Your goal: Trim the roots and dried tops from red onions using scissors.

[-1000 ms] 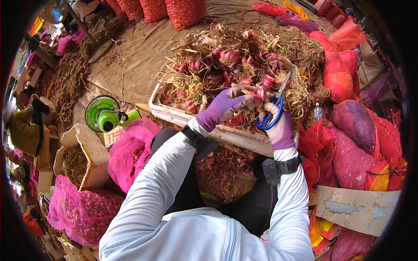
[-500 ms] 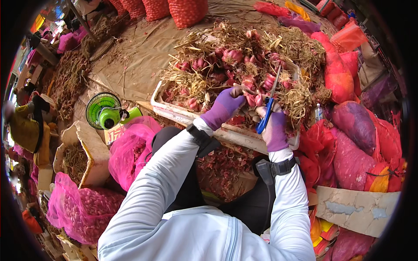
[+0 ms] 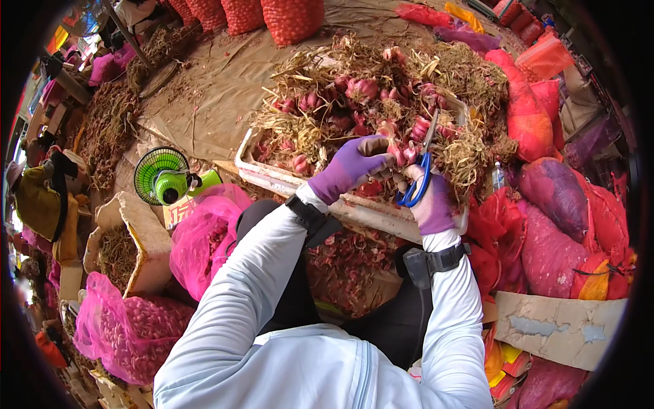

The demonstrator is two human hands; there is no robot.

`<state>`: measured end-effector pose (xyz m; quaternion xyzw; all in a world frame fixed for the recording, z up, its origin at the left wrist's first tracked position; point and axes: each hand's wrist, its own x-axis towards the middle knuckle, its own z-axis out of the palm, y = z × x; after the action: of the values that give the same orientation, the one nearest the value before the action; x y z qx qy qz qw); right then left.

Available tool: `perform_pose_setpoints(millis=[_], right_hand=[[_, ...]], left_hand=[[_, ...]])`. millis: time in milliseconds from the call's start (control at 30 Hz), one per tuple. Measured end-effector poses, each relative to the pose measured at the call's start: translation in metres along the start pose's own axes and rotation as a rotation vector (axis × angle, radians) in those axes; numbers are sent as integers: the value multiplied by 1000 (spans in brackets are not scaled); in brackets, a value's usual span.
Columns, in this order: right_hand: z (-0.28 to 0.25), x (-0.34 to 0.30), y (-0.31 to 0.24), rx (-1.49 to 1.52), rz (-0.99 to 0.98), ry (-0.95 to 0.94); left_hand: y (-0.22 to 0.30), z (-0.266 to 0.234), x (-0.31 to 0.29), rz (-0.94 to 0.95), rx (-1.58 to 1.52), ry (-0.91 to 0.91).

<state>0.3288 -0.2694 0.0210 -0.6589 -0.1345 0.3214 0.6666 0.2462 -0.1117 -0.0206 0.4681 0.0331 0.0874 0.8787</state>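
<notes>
My left hand (image 3: 354,167), in a purple and grey glove, is closed with its fingertips pinching a small cluster of pink-red shallots (image 3: 407,153). My right hand (image 3: 432,201), gloved alike, is wrapped round blue-handled scissors (image 3: 424,178). Their metal blades point up and away, just right of the shallots. The right fingertips are close to the cluster's near side. Beneath and beyond both hands, a white foam tray (image 3: 269,176) is heaped with shallots (image 3: 362,88) and dry, straw-coloured stalks (image 3: 306,129). Exactly where the left fingers grip is partly hidden.
Left of me stand a green fan (image 3: 163,176), a box of dry trimmings (image 3: 139,238) and pink mesh bags (image 3: 136,334). Red and purple sacks (image 3: 555,232) crowd the right, beside a water bottle (image 3: 498,176). Full red sacks (image 3: 293,20) stand at the back.
My left hand has shifted slightly left and its fingers have curled more. The scissors have turned more upright and moved a little nearer me in my right hand.
</notes>
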Motion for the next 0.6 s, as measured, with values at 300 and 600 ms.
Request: perform_pose_setpoints(millis=[300,600], right_hand=[[7,-5,0,77,11,-55],[-4,11,-20,-153,-312,-146]], left_hand=[[7,8,-5,232,551,216],[12,13,-2,520,632,197]])
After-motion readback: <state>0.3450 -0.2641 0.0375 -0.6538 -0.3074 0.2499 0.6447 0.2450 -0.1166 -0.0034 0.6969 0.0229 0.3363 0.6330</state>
